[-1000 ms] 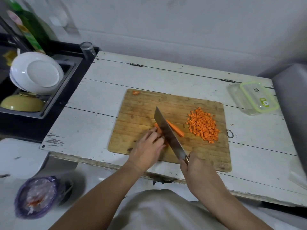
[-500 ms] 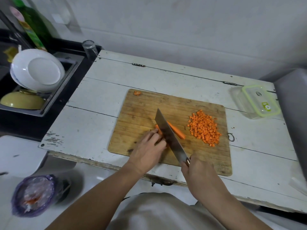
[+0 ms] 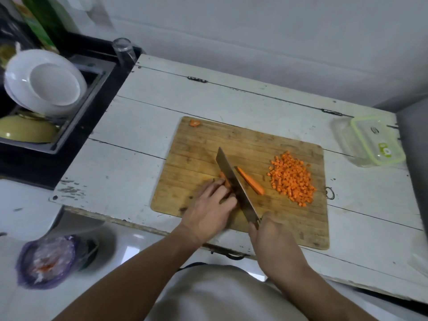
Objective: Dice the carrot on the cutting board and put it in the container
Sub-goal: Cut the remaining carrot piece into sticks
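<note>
- Gripping the handle of a cleaver [image 3: 236,186] with the right hand [image 3: 274,242], fingers wrapped tight around it, blade running diagonally up and away across the cutting board [image 3: 266,144].
- Pinning down a carrot piece [image 3: 225,180] with the left hand [image 3: 208,209], fingers curled over it, knuckles sitting right up against the flat of the blade. Only a bit of orange peeking out past the fingertips, so not really seeing how much is under there.
- Lying loose on the other side of the blade, just beside it: a long carrot strip [image 3: 251,180], angled roughly the same way as the cleaver and not touched by either hand.
- Sitting further right on the board, near the strip but apart from it: a pile of diced carrot [image 3: 291,179], small cubes heaped toward the right edge.
- Hanging out alone at the far left corner of the board: a carrot end [image 3: 195,123].
- Resting all of this on a scuffed white wooden table [image 3: 143,126].
- Waiting off the board at the far right of the table, well apart from both hands: a clear container [image 3: 342,135] with a green-rimmed lid [image 3: 377,141] lying on it, shifted over to its right side.
- Stacking up in the sink [image 3: 76,126] off to the left: white plates [image 3: 44,82] and a yellow bowl [image 3: 25,129].
</note>
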`<state>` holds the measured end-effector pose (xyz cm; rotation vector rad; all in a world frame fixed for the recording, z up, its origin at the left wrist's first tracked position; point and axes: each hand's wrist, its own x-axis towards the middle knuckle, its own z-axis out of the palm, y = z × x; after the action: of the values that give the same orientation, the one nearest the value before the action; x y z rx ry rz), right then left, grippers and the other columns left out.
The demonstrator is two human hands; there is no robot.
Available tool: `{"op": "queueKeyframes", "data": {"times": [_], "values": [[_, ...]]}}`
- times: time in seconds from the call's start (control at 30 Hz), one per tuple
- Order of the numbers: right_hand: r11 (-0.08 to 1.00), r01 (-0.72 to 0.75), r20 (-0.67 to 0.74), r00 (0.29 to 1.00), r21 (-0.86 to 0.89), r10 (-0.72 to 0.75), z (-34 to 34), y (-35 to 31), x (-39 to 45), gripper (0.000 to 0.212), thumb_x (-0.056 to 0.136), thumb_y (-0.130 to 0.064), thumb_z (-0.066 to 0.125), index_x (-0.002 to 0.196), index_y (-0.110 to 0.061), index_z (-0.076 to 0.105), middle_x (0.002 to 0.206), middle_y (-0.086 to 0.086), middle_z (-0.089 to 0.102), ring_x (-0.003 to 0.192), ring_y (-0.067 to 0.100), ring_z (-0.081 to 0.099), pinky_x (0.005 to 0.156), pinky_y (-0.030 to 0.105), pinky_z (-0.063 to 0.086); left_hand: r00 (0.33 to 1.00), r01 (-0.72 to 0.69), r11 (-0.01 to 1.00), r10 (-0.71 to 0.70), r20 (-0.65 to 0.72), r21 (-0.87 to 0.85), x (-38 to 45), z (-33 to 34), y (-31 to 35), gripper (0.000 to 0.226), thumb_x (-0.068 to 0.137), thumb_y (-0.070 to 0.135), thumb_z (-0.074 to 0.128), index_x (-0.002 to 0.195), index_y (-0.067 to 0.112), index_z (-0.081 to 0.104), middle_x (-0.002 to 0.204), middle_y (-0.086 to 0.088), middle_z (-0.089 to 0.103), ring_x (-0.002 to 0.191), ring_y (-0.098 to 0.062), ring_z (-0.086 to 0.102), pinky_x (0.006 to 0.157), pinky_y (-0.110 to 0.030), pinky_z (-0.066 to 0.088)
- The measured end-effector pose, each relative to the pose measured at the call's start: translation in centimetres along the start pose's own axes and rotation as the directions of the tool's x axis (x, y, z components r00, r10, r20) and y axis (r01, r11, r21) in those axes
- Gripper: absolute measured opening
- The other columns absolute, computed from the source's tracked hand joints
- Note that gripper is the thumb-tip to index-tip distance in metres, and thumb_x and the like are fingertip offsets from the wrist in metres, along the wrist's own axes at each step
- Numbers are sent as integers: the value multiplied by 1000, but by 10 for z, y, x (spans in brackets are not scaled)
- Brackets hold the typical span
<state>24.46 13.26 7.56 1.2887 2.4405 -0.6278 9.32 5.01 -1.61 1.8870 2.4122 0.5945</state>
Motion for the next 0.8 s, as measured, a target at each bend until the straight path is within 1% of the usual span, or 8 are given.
{"op": "queueKeyframes", "data": {"times": [0.17,0.33,0.43,0.57,0.63,0.7,0.73,0.8], "values": [[997,21,-30,999,80,-18,5,-22,24,30,106,-41,39,114,-13,43,98,11,69,91,34,69,65,38,46,1000,-5,1000,5,30,-21,0,1,-2,39,78,16,80,113,21,63,122,-7,58,130,-35,50,104,-48,51],[968,1,-72,997,252,17,-4,9,23,31,103,-47,43,106,-17,50,82,6,66,76,30,65,64,41,51,1000,1,998,0,20,-65,3,-13,2,8,99,27,60,103,21,63,133,-5,55,137,-26,42,104,-43,50],[941,-14,-88,995,339,46,-12,32,22,29,102,-48,47,101,-20,55,77,2,65,70,25,64,67,45,54,986,-107,993,111,126,-44,13,-26,-10,20,105,29,50,120,23,62,147,1,50,146,-18,33,117,-41,38],[912,3,-124,991,410,53,-21,42,23,26,101,-45,51,94,-20,54,75,4,63,67,25,63,60,46,57,917,-226,967,170,361,119,43,-54,-16,24,106,36,46,120,26,62,126,5,62,124,-17,52,112,-35,34],[920,15,-131,991,391,39,-24,43,23,27,101,-45,52,89,-20,53,74,3,61,67,23,61,59,43,55,896,-93,979,3,444,181,48,-63,-11,25,107,40,43,112,27,63,110,4,66,102,-17,61,88,-34,46],[932,26,-133,991,361,24,-24,44,21,27,100,-47,52,89,-23,53,74,1,62,67,21,62,61,43,55,810,246,958,-286,512,146,47,-68,-1,27,108,39,42,98,24,63,92,3,67,81,-15,62,65,-30,44],[933,34,-125,992,359,13,-23,43,20,26,100,-48,52,90,-24,53,74,0,62,66,20,62,62,43,55,720,479,876,-424,549,48,45,-67,3,30,108,36,41,94,21,63,84,2,68,73,-14,63,59,-28,45],[932,42,-81,997,359,-14,-21,39,17,24,100,-49,50,95,-26,53,75,-1,64,67,21,63,63,42,54,477,853,484,-567,672,-197,41,-66,15,31,110,32,39,100,13,62,77,-8,72,65,-22,70,56,-31,58]]}}
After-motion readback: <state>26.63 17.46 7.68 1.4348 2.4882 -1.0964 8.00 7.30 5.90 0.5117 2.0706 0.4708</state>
